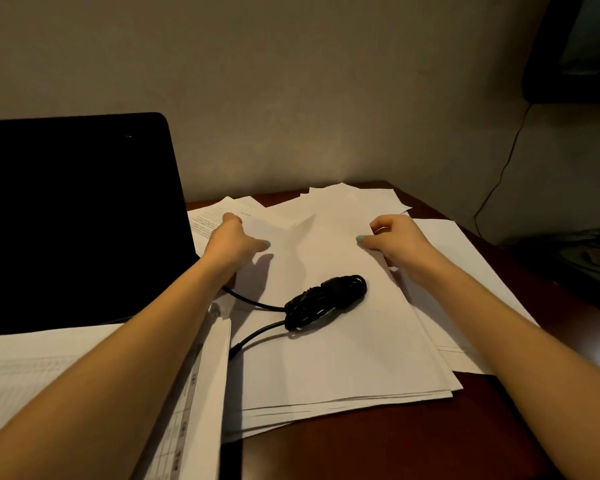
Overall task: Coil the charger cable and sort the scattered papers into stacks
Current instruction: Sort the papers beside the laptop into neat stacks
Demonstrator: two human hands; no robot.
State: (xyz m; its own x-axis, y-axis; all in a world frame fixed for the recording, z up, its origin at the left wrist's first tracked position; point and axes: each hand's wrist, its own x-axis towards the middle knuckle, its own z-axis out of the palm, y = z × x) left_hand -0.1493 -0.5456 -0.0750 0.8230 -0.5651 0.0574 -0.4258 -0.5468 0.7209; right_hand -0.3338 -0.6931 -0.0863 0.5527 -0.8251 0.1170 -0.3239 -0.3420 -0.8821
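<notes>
Papers (326, 358) lie mid-tabletop (395, 445), with the charger cable (326, 299) bundled on top of them. My left hand (232, 240) and right hand (395, 240) each pinch a side edge. I'd move the cable aside first, then square the sheets gently.

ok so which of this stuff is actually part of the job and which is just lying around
Job: charger cable, centre paper stack, far papers, right papers, printed sheets.
Lying about: laptop screen, wall cord.
</notes>
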